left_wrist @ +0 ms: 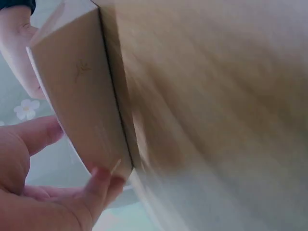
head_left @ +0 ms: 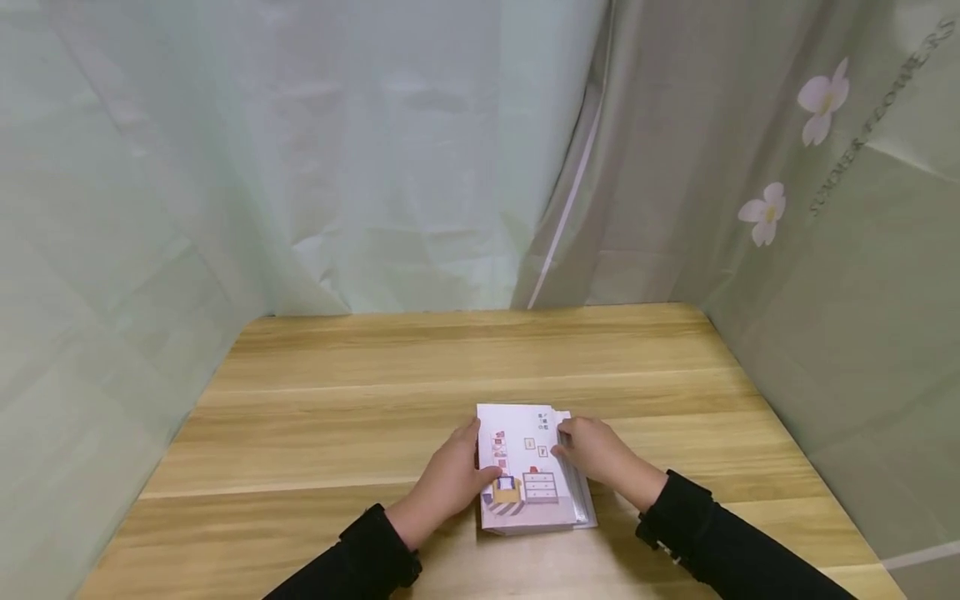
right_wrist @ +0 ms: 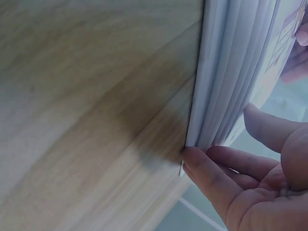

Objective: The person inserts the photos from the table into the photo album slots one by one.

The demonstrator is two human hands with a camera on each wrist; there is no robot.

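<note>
A white cardboard sleeve (head_left: 517, 458) printed with drawn furniture lies flat near the front of the wooden table. Several thin booklets (right_wrist: 226, 72) show as layered pale edges along its right side. My left hand (head_left: 453, 475) grips the sleeve's left side, thumb on the printed cover. In the left wrist view that side panel (left_wrist: 77, 82) is smooth, with a small faint mark. At the right edge, my right hand (head_left: 600, 450) pinches the booklets, its thumb against the top face and its fingertips at their far corner. Whatever lies inside the sleeve is hidden.
The wood-grain table (head_left: 360, 417) reaches back to a pale hanging curtain (head_left: 390, 167). More curtain fabric, printed with flowers (head_left: 765, 214) and lettering, stands along the right side, and a plain pale sheet (head_left: 90, 275) along the left.
</note>
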